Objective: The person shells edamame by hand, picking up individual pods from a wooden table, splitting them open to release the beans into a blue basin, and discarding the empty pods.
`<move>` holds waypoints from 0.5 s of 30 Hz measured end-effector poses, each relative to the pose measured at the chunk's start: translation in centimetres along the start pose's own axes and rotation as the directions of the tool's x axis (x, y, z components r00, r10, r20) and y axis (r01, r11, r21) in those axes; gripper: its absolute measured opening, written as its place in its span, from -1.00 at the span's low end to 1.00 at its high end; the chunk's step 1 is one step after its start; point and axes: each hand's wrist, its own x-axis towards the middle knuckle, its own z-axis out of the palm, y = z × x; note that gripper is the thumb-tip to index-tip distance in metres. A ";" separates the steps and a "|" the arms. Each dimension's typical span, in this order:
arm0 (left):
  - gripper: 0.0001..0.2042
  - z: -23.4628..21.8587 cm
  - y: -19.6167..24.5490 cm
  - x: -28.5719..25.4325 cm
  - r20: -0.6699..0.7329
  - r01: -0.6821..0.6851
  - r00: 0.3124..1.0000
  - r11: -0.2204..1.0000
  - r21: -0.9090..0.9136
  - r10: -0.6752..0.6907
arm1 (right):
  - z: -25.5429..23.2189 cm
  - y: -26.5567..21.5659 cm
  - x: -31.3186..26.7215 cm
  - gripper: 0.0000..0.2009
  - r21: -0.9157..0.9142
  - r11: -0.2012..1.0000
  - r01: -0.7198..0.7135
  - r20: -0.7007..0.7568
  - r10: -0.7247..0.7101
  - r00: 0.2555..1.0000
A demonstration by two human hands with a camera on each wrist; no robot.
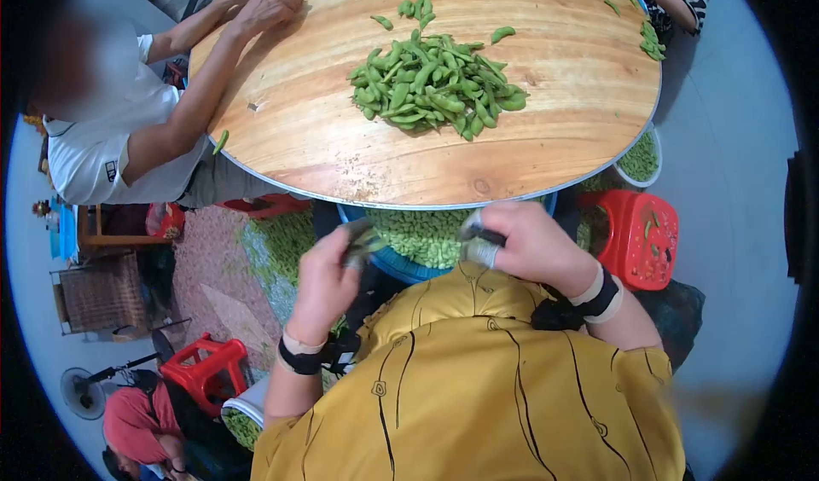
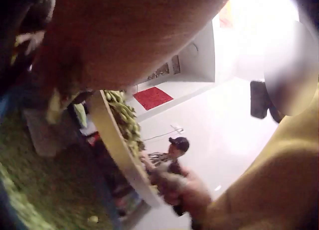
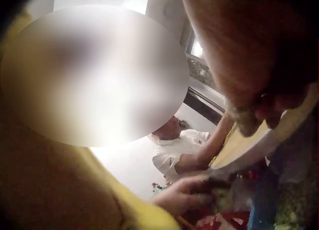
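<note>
While the person in the yellow shirt sits at the near edge of the round wooden desk (image 1: 299,131), we see both hands held low, in front of the chest and below the desk rim. The left hand (image 1: 328,276) has its fingers curled around a small dark pod (image 1: 363,242), so its grip is closed on that pod. The right hand (image 1: 525,242) is also curled, and it pinches something small and grey at its fingertips (image 1: 478,229); we cannot tell exactly what this piece is, because it is blurred. The two hands are near each other but apart.

Directly under the hands, partly hidden by the desk, stands a blue basin (image 1: 401,263) filled with pale green shelled beans (image 1: 422,234). On the desk, in the middle, lies a pile of green pods (image 1: 435,89), with some single pods scattered on the far side.

At the left side of the desk another person in a white shirt (image 1: 94,140) rests both arms on the wood. At the right, a red plastic stool (image 1: 640,238) stands on the floor, and a white bowl (image 1: 641,159) with green beans is just beyond it, half under the desk edge. A second red stool (image 1: 200,370) is at the near left.
</note>
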 end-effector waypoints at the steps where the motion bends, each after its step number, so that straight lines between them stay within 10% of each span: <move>1: -0.62 -1.3 -0.2 -0.3 -0.031 -0.017 0.999 0.953 0.304 0.027 | -0.6 -0.1 0.5 -0.79 -0.057 0.996 -0.075 -0.098 0.070 0.993; 4: -0.64 -2.0 -2.2 -1.4 -0.275 0.119 0.959 0.797 0.593 0.062 | -2.8 0.3 3.0 -0.86 -0.238 0.960 -0.145 -0.335 0.059 0.940; 9: -0.74 -2.7 1.8 1.2 -0.114 -0.013 0.992 0.951 0.309 0.051 | -3.7 4.3 6.9 -0.86 -0.620 0.743 -0.252 -0.440 -0.064 0.896; 15: -0.73 0.9 7.3 5.1 -0.067 -0.367 0.924 0.923 0.114 0.376 | -4.7 2.7 4.8 -0.79 -0.317 0.909 -0.271 -0.433 0.116 0.894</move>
